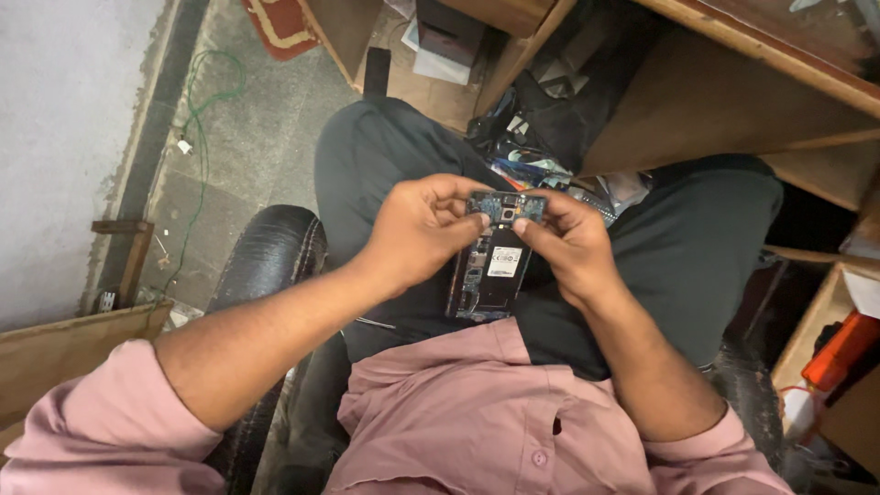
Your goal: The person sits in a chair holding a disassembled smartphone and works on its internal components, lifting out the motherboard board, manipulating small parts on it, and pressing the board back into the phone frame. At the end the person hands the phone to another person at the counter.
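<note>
I am looking down at an opened phone (pixel 490 266), back cover off, with its black battery and blue circuit board showing. It is being held over the lap, between the knees, top end pointing away from me. My left hand (pixel 417 229) is closing around the upper left corner, thumb and forefinger pinching the top edge of the board. My right hand (pixel 573 243) is doing the same on the upper right, its fingertips (pixel 521 223) pressing on the board just beside the small camera part. Both hands are curled nearly shut on the phone, and the lower end is hanging free, touching neither hand.

I judge the phone to be light and stiff, but delicate with its insides bare: the board and the thin connectors near the top would not take prying or bending well. The safest hold, I think, is on the frame's long edges, away from the exposed parts. The glossy battery face looks slippery.

Further out, I am seeing dark trousers (pixel 385 165), a pink shirt (pixel 458 422), and the black seat (pixel 270 257) at the left. A green wire (pixel 200 119) is trailing across the stone floor (pixel 266 128). Wooden shelving (pixel 733 101) is standing to the right, with a jumble of dark items and coloured packets (pixel 532 165) lying under it.
</note>
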Motion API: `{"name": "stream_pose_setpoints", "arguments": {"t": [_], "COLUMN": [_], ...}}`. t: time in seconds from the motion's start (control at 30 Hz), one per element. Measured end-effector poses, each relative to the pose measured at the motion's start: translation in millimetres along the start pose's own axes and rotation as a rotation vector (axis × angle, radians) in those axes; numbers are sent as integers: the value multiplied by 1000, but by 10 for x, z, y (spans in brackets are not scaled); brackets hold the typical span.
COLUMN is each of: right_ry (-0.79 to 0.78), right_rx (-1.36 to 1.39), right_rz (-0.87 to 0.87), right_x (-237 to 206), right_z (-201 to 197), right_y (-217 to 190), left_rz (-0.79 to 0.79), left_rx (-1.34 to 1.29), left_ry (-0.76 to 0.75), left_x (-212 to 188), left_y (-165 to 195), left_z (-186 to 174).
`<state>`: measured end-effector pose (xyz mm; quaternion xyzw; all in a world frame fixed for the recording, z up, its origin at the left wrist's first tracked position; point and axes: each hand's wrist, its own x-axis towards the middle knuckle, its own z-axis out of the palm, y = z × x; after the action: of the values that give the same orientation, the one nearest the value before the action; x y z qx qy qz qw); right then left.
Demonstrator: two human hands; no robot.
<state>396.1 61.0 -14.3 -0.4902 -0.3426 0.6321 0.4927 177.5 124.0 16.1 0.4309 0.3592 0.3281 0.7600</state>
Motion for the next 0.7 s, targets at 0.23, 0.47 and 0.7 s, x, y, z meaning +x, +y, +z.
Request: {"name": "stream_pose_setpoints", "arguments": {"t": [0.23, 0.47, 0.7], "right_ry": [4, -82, 17], "right_rx": [-51, -10, -13], "right_rz": [-10, -71, -37], "right_x": [13, -9, 6], "right_z": [0, -20, -46], "right_y": [-58, -91, -32], "left_rz": [49, 171, 97], "left_rx": [144, 354, 239], "left_ry": [30, 73, 56], "left_x": [-63, -103, -72], "left_y": [105, 253, 195], "left_z": [87, 141, 135]}}
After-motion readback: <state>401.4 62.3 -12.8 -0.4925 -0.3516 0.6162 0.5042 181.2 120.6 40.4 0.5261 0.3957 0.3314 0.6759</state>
